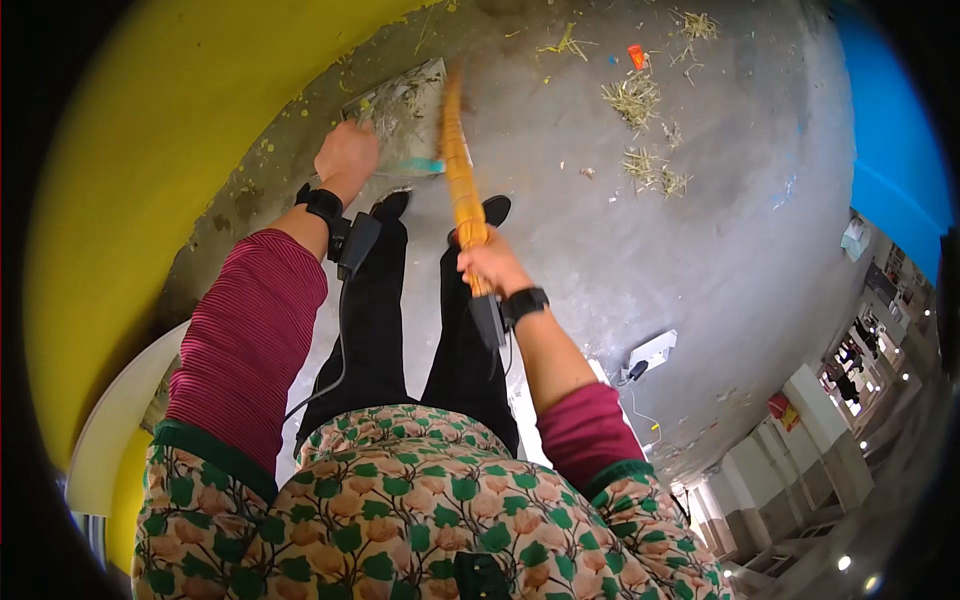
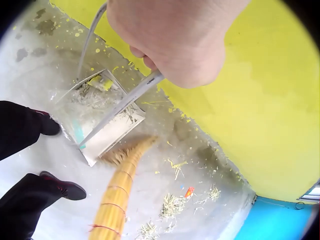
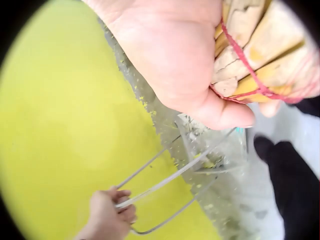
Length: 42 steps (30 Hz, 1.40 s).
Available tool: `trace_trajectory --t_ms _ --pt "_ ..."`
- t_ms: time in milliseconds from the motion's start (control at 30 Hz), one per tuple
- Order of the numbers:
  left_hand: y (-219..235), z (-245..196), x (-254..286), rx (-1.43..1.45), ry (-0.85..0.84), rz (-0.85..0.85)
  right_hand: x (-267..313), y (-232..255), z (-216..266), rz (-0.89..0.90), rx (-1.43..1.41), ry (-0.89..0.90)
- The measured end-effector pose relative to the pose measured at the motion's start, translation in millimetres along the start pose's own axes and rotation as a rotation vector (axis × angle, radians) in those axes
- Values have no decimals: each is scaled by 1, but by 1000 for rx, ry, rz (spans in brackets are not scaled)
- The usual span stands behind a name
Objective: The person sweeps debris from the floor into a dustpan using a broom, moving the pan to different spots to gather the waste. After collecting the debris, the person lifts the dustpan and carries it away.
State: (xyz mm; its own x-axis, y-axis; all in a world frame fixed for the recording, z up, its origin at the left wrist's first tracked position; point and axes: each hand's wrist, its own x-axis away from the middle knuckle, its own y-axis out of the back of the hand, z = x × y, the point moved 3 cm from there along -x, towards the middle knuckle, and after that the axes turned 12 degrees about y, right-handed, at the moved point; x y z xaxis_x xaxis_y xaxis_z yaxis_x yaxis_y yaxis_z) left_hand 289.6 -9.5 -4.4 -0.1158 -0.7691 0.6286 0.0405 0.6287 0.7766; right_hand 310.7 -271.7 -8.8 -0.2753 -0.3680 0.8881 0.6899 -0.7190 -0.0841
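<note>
In the head view my left hand (image 1: 347, 155) is at the upper left, beside a dustpan (image 2: 112, 132) on the floor. Its fingers curl round the dustpan's long grey handle (image 2: 122, 104), which loops up from the pan in both wrist views. Straw bits and clear plastic litter lie inside the pan, and a teal strip of tape marks one edge. My right hand (image 1: 497, 265) grips the butt of a yellow straw broom (image 1: 463, 180) bound with red cord, seen close up in the right wrist view. The broom's bristles (image 2: 117, 156) are right at the pan's edge, blurred in the head view.
Piles of straw (image 1: 632, 100) and a small orange-red wrapper (image 1: 637, 57) lie on the grey floor beyond the broom. A yellow wall (image 1: 180, 120) runs close on the left, a blue one (image 1: 900, 120) stands right. My black shoes (image 1: 497, 208) are just behind the pan.
</note>
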Motion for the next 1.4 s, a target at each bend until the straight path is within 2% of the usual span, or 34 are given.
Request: trace_trajectory --t_ms 67,100,167,200,233,300,333,400,433,467,533,567,600,633,667,733,800,867,967,1033,1067,1100,1167,1200,1267,1333,1367,1400 --pt "-1 1 -2 3 -9 5 37 5 2 110 -180 82" --pt "1 -2 1 -1 -17 9 61 17 2 86 -216 163" --pt "6 -6 5 -11 17 38 95 59 -18 -183 526 230" --pt "4 -6 4 -12 13 43 112 80 -22 -246 507 21" --pt "2 -4 1 -13 16 33 123 100 -26 -296 494 -60" --pt "-1 -1 -5 -23 20 17 121 139 -41 -461 466 -44" --pt "-2 0 -6 -25 24 -14 110 152 -40 -479 496 -35" --pt "-3 1 -6 -33 33 -48 70 167 -44 -601 502 -107" --pt "-2 1 -5 -39 31 -35 36 174 -74 -652 409 -96" --pt "0 0 -6 -49 23 -23 15 157 -70 -552 340 -169" --pt "5 -1 -3 -58 30 -23 -1 105 -63 -323 286 24" --pt "5 -3 0 -54 35 -17 22 71 -31 -297 74 -46" --pt "2 -2 0 -49 35 -12 26 61 -45 -285 9 -62" --pt "0 2 -4 -53 22 -21 41 60 -48 -145 -147 12" --pt "-1 3 -8 -56 10 -35 74 63 -18 -65 -247 -1" --pt "-6 4 -12 -33 8 -45 99 90 -31 -143 0 45" --pt "-6 9 -11 -20 15 -47 119 112 -12 -167 336 16" --pt "-4 5 -9 -39 12 -24 104 134 -11 -300 414 -1" --pt "4 -1 0 -26 31 12 33 139 -1 -325 352 29" --pt "2 3 -3 -22 32 -1 0 100 -2 -335 335 33" --pt "-1 3 -4 -11 28 -6 11 64 25 -242 315 -7" --pt "-2 3 -3 -12 32 0 5 41 8 -238 234 75" --pt "0 1 -3 -8 32 2 20 17 6 -49 130 -117" --pt "1 0 -2 0 37 1 30 20 0 9 53 -22" --pt "2 -2 1 -8 25 29 59 34 7 11 -72 69" --pt "3 -1 1 0 30 37 74 61 19 -79 299 170" --pt "2 -2 3 7 27 46 72 75 27 -115 401 103" --pt "1 -3 4 14 27 49 62 90 33 -136 389 120"
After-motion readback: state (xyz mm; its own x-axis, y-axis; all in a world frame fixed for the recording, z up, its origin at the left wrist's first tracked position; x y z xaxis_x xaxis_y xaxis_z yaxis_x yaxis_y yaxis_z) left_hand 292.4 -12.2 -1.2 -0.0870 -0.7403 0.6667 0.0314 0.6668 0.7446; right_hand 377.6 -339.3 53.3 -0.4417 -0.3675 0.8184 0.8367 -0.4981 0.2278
